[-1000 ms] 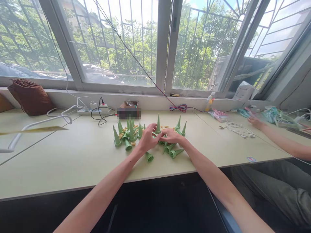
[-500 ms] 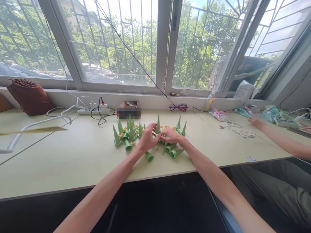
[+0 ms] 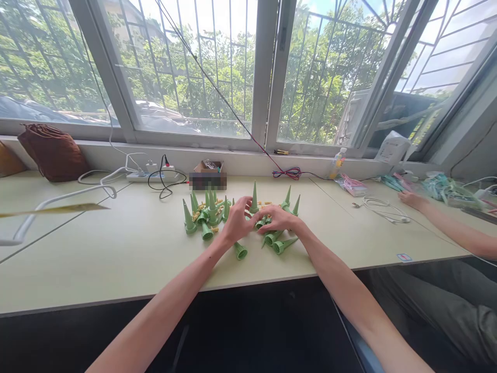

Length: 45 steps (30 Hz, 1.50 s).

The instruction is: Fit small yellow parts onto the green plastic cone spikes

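desk (image 3: 116, 259) at risk from a bump
left hand (image 3: 237, 220) and right hand (image 3: 276, 218), both curled, grips unclear, flank an upright green cone (image 3: 254, 199); a knuckle could topple it, roll the front cone (image 3: 240, 252) away or scatter yellow pegs (image 3: 215, 229).

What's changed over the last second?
The right hand has shifted slightly right, its thumb and fingers further apart; whether it let anything go is unclear. The left hand stays beside the upright cone, and the nearest lying cone hasn't moved.
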Each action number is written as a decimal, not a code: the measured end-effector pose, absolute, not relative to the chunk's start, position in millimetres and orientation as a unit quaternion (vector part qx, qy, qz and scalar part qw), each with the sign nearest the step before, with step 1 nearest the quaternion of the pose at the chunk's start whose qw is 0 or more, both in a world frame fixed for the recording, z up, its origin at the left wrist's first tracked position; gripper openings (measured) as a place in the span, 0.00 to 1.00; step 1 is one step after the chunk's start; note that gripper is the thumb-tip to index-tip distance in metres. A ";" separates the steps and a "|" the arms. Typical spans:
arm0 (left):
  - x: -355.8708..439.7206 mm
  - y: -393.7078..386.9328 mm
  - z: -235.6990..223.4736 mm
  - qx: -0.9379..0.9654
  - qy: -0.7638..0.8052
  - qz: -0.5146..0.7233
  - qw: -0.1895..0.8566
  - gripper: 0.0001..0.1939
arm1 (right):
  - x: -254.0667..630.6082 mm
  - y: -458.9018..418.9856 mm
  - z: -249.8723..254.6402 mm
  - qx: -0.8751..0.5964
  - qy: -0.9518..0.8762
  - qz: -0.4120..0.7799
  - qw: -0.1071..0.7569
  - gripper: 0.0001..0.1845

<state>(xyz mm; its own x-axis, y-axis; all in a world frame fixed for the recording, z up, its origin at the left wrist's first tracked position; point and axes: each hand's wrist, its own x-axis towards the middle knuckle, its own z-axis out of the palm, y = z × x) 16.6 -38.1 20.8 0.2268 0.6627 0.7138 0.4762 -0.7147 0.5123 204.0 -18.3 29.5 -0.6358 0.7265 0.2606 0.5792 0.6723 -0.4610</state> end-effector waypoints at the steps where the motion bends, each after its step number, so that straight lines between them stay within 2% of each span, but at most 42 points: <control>1: 16.7 -38.0 20.8 0.778 0.365 0.502 0.093 0.17 | 203.8 -18.5 29.5 -0.361 -0.888 0.181 0.219 0.16; 8: 16.6 -37.3 20.5 0.776 0.360 0.509 0.095 0.17 | 205.6 -20.8 32.3 -0.373 -0.847 0.247 0.289 0.14; 12: 16.9 -36.9 20.6 0.774 0.354 0.515 0.101 0.17 | 204.6 -13.8 25.9 -0.411 -0.818 0.195 0.352 0.13; 18: 17.1 -36.5 20.3 0.773 0.357 0.514 0.100 0.17 | 197.7 -4.4 13.6 -0.481 -0.816 0.107 0.303 0.09; 23: 16.6 -37.2 19.7 0.776 0.356 0.512 0.099 0.17 | 196.5 -12.6 20.4 -0.441 -0.814 0.110 0.360 0.06; 27: 16.6 -37.5 19.2 0.777 0.357 0.510 0.099 0.17 | 197.1 -19.7 27.0 -0.430 -0.845 0.087 0.304 0.03; 33: 17.2 -37.7 19.4 0.774 0.357 0.513 0.097 0.17 | 196.2 -18.5 22.5 -0.447 -0.867 0.072 0.209 0.05; 45: 17.3 -39.9 22.3 0.776 0.356 0.510 0.106 0.17 | 192.9 -17.8 20.5 -0.435 -0.864 0.109 0.229 0.01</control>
<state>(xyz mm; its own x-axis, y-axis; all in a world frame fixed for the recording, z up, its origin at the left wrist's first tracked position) 17.3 -39.9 22.3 0.2267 0.6597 0.7166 0.4442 -0.7247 0.5267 192.9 -17.8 20.5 -0.5155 0.8021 0.3015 0.7025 0.5971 -0.3874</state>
